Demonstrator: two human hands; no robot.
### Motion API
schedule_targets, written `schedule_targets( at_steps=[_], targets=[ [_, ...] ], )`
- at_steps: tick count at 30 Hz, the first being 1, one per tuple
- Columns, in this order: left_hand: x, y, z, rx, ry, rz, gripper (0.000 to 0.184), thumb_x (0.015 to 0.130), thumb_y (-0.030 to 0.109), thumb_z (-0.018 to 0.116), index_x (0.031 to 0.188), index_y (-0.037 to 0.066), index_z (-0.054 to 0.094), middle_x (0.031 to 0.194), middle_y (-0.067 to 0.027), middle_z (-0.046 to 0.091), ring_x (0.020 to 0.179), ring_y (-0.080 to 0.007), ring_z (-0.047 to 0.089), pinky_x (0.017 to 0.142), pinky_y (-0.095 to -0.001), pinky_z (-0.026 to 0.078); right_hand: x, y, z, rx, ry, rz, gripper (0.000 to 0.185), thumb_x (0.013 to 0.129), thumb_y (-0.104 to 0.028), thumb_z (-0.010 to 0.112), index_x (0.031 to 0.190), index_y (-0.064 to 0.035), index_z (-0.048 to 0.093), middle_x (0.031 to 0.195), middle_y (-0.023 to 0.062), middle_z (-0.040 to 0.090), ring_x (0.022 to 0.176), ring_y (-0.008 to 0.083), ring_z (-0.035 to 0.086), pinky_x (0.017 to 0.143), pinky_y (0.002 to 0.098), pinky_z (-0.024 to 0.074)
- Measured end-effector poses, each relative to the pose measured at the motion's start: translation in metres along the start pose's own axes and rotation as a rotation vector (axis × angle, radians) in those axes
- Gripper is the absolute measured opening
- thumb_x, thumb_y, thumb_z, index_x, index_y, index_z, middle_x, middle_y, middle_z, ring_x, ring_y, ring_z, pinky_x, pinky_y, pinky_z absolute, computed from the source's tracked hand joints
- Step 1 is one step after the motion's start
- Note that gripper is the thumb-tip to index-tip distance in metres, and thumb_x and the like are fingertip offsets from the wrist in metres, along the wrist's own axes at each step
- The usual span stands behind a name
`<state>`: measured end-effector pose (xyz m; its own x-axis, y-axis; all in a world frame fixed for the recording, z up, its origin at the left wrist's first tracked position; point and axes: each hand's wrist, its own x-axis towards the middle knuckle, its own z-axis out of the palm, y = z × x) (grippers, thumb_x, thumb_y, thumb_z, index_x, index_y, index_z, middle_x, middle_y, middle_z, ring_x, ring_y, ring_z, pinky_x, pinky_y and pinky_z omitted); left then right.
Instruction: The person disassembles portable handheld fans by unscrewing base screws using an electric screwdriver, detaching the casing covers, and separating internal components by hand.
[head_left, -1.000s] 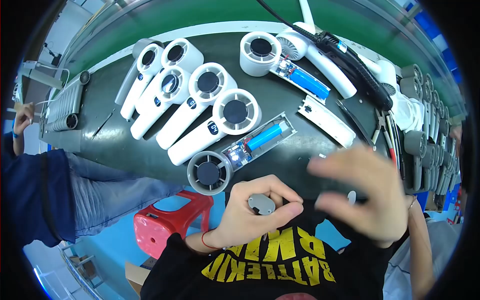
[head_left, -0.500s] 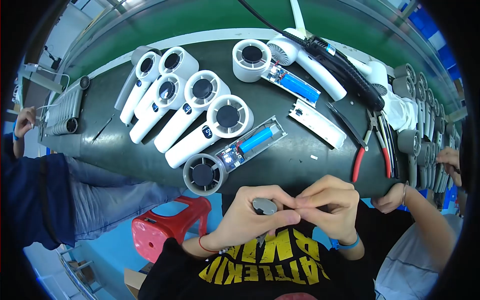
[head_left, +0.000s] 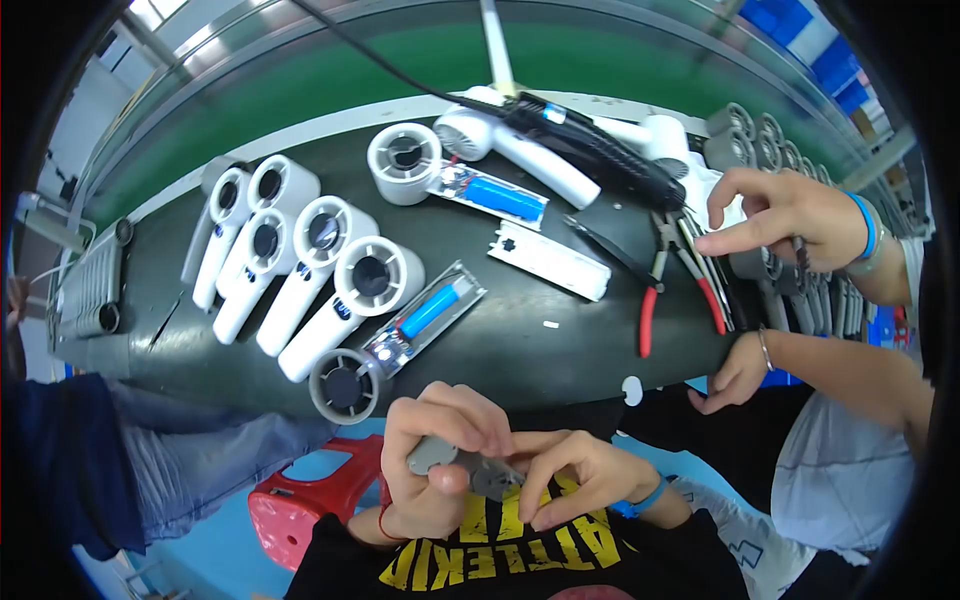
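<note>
My left hand (head_left: pixel 440 465) is closed around a grey plastic part (head_left: pixel 490 478) with a rounded end, held low in front of my shirt. My right hand (head_left: pixel 590 478) is beside it, its fingers curved and apart close to the part's right end; whether they touch it I cannot tell. Nearest on the table is an opened grey handheld fan (head_left: pixel 345 385) with its blue battery (head_left: pixel 428 308) and circuit board exposed. A small white oval piece (head_left: pixel 632 390) shows by the table's front edge.
White handheld fans (head_left: pixel 373 275) stand in a group at left. An opened white fan (head_left: pixel 405 160), a white cover (head_left: pixel 550 262), tweezers (head_left: pixel 610 248), red-handled pliers (head_left: pixel 650 310) and a black corded tool (head_left: pixel 600 150) lie farther right. Co-workers' hands (head_left: pixel 785 220) are at right; a red stool (head_left: pixel 300 505) is below.
The view has shifted, moving the table's things left. My hands have come apart from their fingertip pinch and turned. The white oval has appeared, and a co-worker's hand reaches in over the right side.
</note>
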<state>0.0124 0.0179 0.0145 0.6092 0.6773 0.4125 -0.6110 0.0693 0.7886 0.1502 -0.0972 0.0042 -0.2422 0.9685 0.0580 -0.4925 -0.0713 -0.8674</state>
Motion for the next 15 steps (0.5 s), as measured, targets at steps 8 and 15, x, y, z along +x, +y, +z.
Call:
schedule_targets(
  at_steps=[8, 15],
  targets=[
    [0.034, 0.014, 0.006, 0.422, -0.021, 0.291, 0.050, 0.080, 0.039, 0.071, 0.111, 0.001, 0.058, 0.108, -0.0195, 0.056, 0.101, -0.0303, 0.053, 0.087, -0.0422, 0.044, -0.021, -0.011, -0.008, -0.121, 0.333, -0.161, 0.014, 0.075, 0.007, 0.072, 0.088, 0.0049, 0.068, 0.102, 0.0167, 0.060, 0.089, 0.0182, 0.060, 0.076, 0.0262, 0.0465],
    [0.056, 0.060, 0.044, -0.072, -0.032, 0.210, 0.010, 0.081, 0.014, 0.068, 0.085, 0.007, 0.063, 0.081, -0.0127, 0.054, 0.061, -0.0189, 0.046, 0.055, -0.0261, 0.039, -0.023, -0.017, -0.011, -0.570, 0.772, -0.238, 0.011, 0.071, 0.006, 0.069, 0.082, 0.0031, 0.065, 0.090, 0.0130, 0.062, 0.074, 0.0141, 0.060, 0.066, 0.0227, 0.0445]
  ],
)
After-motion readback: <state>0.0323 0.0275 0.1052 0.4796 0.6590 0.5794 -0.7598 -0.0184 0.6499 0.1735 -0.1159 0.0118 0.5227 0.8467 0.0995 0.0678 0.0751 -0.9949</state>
